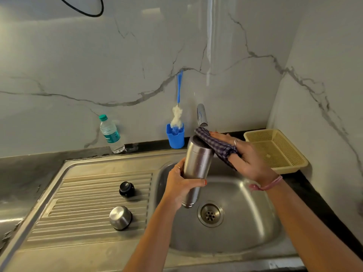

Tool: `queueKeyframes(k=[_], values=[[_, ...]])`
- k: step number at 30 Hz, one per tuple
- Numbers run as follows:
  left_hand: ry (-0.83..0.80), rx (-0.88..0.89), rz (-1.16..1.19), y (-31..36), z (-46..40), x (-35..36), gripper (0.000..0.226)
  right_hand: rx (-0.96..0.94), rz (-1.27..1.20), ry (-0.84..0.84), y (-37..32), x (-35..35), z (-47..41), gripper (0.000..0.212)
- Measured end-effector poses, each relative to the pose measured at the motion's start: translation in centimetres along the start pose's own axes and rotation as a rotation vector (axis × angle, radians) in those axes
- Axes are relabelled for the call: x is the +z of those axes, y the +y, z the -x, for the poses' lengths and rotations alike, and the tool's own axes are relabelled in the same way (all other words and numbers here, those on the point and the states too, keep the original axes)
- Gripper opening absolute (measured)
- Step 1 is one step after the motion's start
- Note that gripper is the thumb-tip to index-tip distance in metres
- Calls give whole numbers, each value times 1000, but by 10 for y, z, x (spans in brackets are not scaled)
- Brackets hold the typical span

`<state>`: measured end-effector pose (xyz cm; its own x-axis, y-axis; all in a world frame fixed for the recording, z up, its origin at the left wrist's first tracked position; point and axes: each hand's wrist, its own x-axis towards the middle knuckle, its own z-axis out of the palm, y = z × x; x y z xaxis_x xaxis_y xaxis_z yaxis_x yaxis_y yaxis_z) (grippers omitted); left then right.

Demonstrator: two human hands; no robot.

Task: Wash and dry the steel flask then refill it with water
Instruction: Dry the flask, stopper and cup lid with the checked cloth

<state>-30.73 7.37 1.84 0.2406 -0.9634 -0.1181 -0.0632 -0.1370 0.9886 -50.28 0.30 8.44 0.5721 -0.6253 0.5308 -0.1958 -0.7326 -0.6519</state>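
Over the sink basin [225, 242], your left hand [181, 188] wraps its fingers round the steel flask [197, 163], tilted, mouth up. Your right hand [249, 156], fingers straight and together, presses a checked cloth [214, 145] against its top. A wet flask could slip from your grip and drop into the sink. The cloth hides the flask's mouth, so dryness inside cannot be judged.

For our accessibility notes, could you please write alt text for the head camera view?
Over a steel sink, the left hand grips a cylindrical steel flask while the right hand presses a purple checked cloth against its top. A black stopper and domed steel cap sit on the ridged drainboard.
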Motion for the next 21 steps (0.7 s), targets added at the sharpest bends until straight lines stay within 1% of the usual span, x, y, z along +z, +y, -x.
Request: queueKeyframes(k=[3, 7, 8, 10, 12, 13, 15, 17, 19, 21], values=[[-24, -4, 0, 2, 2, -2, 76, 28, 66, -21, -9, 7, -19, 48], [-33, -11, 47, 3, 1, -10, 77, -79, 173, -113, -28, 24, -28, 54], [-22, -15, 65, 3, 1, -13, 77, -104, 161, -113, -29, 26, -25, 54], [-1, -21, 104, 4, 1, -20, 74, -107, 88, -56, -27, 29, -15, 53], [-11, -33, 147, 6, 1, -26, 66, -38, -61, 40, -26, 30, -6, 47], [-26, -36, 160, 7, 2, -28, 64, 39, -173, 90, -26, 31, -4, 43], [-55, -39, 182, 10, 3, -30, 64, 251, -397, 175, -33, 39, -6, 40], [-80, -40, 205, 13, 5, -29, 61, 375, -492, 259, -37, 49, -12, 35], [-98, -42, 228, 15, 5, -30, 55, 419, -530, 282, -41, 58, -20, 32], [-115, -44, 258, 16, 4, -32, 52, 391, -546, 229, -49, 68, -26, 32]])
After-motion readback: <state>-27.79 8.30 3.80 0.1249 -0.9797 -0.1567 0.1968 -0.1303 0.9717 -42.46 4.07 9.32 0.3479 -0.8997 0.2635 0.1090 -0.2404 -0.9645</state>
